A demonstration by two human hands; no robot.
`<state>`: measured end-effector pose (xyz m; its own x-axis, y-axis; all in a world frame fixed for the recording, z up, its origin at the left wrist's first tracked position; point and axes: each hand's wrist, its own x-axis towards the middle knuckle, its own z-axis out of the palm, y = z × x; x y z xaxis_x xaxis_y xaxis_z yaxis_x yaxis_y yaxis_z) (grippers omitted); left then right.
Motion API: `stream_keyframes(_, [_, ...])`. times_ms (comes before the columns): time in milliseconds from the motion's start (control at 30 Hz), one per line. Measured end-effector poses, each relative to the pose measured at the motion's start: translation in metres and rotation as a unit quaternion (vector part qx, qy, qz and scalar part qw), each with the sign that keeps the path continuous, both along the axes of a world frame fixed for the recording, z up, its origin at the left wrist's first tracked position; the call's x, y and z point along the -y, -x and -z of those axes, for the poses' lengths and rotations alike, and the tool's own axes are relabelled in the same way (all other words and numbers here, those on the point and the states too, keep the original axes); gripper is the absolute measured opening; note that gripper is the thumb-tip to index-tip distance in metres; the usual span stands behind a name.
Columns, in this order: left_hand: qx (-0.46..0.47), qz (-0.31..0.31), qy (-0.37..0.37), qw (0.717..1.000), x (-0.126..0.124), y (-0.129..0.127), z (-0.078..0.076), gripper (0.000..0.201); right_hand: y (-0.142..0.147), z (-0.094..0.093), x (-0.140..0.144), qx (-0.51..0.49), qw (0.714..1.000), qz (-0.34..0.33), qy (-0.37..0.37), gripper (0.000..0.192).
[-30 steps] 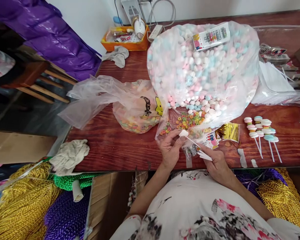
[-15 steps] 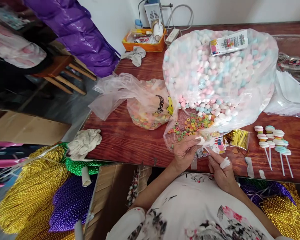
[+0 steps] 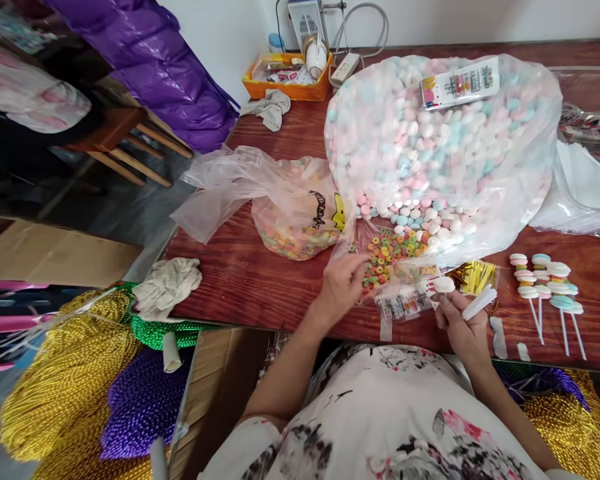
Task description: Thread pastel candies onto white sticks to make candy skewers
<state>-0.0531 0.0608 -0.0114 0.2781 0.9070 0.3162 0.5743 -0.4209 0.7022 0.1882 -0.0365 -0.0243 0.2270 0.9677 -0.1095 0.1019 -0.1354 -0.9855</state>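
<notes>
My right hand [image 3: 464, 323] grips a thin white stick with a white candy disc [image 3: 443, 285] at its tip, and a bandaged finger sticks out to the right. My left hand [image 3: 341, 285] reaches, fingers pinched, into the small colourful candy rings [image 3: 390, 250] spilled at the mouth of the big clear bag of pastel candies [image 3: 440, 147]. Whether it holds a ring is hidden. A smaller bag of rings [image 3: 293, 213] lies to the left.
Several finished candy sticks [image 3: 545, 280] lie at the right on the red wooden table [image 3: 240, 273], beside gold twist ties [image 3: 475, 275]. An orange tray [image 3: 287, 73] and cloths sit behind. Gold, green and purple bead strands [image 3: 80, 380] fill boxes at lower left.
My left hand let go of the candy on the stick and moved left into the coloured rings. My right hand shifted right and lifted the stick with the white disc.
</notes>
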Motion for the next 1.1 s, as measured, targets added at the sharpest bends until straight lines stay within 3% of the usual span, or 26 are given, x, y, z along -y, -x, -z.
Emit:
stream_keyframes(100, [-0.205, -0.031, 0.066, 0.976, -0.022, 0.025, 0.000, 0.031, -0.008, 0.003, -0.001, 0.019, 1.000, -0.015, -0.006, 0.034])
stream_keyframes(200, [-0.298, -0.004, 0.070, 0.952, -0.021, 0.020, 0.002, 0.042, -0.002, 0.007, 0.002, 0.066, 0.994, -0.083, -0.018, 0.038])
stream_keyframes(367, [-0.277, 0.012, 0.043, 0.960, -0.008, 0.002, 0.003, 0.036, 0.002, 0.013, 0.004, 0.114, 0.979, -0.159, -0.058, 0.030])
stream_keyframes(533, [-0.229, 0.006, 0.074, 0.970, -0.007, 0.022, 0.003, 0.016, -0.009, 0.016, 0.005, 0.141, 0.977, -0.146, -0.065, 0.027])
stream_keyframes(700, [-0.111, -0.009, 0.051, 0.992, -0.005, 0.030, 0.002, 0.019, -0.002, 0.009, 0.005, 0.122, 0.975, -0.172, -0.069, 0.024])
stream_keyframes(800, [-0.057, 0.019, 0.058, 0.997, -0.009, 0.024, 0.002, 0.021, 0.002, 0.004, 0.002, 0.127, 0.974, -0.173, -0.076, 0.023])
stream_keyframes(933, [-0.153, 0.063, 0.070, 0.984, -0.017, 0.011, 0.006, 0.024, 0.004, -0.002, -0.001, 0.146, 0.971, -0.167, -0.088, 0.023])
stream_keyframes(1033, [-0.221, 0.059, 0.060, 0.972, -0.015, 0.007, 0.008, 0.023, 0.007, -0.006, 0.000, 0.147, 0.967, -0.183, -0.098, 0.024])
stream_keyframes(1100, [-0.218, 0.044, 0.040, 0.974, -0.010, 0.008, 0.009, 0.021, 0.008, -0.008, 0.001, 0.141, 0.966, -0.190, -0.100, 0.024])
